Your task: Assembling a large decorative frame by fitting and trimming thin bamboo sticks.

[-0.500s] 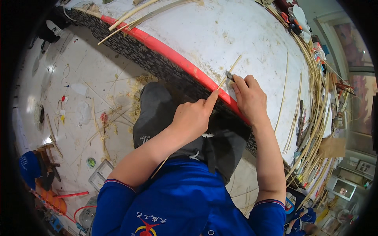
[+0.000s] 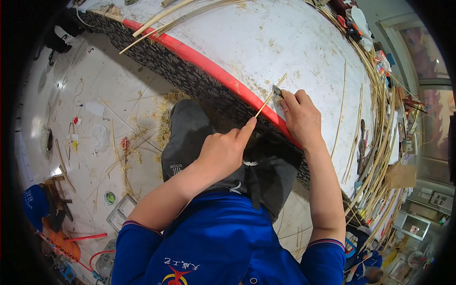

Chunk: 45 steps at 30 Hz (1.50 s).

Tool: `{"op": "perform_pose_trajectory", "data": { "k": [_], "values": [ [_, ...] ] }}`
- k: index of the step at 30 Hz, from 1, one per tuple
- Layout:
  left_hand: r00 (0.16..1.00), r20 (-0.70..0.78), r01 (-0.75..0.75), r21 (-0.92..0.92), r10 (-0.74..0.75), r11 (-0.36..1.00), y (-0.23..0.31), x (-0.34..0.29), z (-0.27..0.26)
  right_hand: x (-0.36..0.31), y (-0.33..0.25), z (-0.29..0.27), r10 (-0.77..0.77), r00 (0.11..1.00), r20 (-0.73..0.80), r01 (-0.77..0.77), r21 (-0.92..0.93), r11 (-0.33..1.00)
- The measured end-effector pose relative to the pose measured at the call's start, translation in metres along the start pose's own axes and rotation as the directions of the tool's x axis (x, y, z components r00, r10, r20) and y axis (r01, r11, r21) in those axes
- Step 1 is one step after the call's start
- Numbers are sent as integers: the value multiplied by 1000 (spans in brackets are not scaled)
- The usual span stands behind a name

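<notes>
My left hand (image 2: 222, 151) is closed round a thin pale strip (image 2: 264, 105), which looks like bamboo or cane, with the index finger stretched along it. The strip slants across the red table edge (image 2: 204, 65), its far end over the white tabletop (image 2: 304, 52). In my right hand (image 2: 303, 118), at the edge, is a small dark-grey blade (image 2: 277, 90), probably a knife; its handle is hidden in my fingers. The blade lies against the strip, a short way from its far end. The strip's near part is hidden behind my left hand and forearm.
Longer strips (image 2: 164, 24) overhang the table's left end. A big bundle of strips (image 2: 380, 156) runs along the right side. Shavings (image 2: 165, 111) litter the floor by my knee. Another person in a blue cap (image 2: 36, 204) is at lower left.
My left hand has moved back toward my body and slightly left, drawing the strip along under the blade. My right hand and the blade have stayed almost in place.
</notes>
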<state>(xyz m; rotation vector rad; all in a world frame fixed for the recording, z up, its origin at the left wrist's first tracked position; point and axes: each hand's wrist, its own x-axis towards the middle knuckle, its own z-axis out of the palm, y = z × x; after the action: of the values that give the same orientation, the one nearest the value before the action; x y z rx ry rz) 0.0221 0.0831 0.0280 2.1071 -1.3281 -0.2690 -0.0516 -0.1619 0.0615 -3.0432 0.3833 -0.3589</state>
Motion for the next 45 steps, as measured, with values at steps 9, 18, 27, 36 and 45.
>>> {"op": "perform_pose_trajectory", "data": {
  "k": [9, 18, 27, 36, 45],
  "values": [
    [1000, -4, -8, -46, 8, 999, 0, -23, -8, 1, -1, 1, 13, 1000, 7, -13, 4, 1000],
    [999, 46, 12, -52, -9, 999, 1, -53, -18, 3, -4, -1, 34, 999, 3, -34, -6, 999],
    [992, -122, -41, -93, 29, 995, -4, -79, -26, -18, 12, -14, 244, 965, -93, -221, 201, 954],
    [954, -276, 42, -262, -117, 964, -2, -18, -14, -56, 53, -23, 364, 920, -146, -348, 127, 929],
    [944, -327, 5, -91, -35, 996, 10, 57, 3, -35, -5, -19, 133, 981, -138, -102, 211, 972]
  ]
}}
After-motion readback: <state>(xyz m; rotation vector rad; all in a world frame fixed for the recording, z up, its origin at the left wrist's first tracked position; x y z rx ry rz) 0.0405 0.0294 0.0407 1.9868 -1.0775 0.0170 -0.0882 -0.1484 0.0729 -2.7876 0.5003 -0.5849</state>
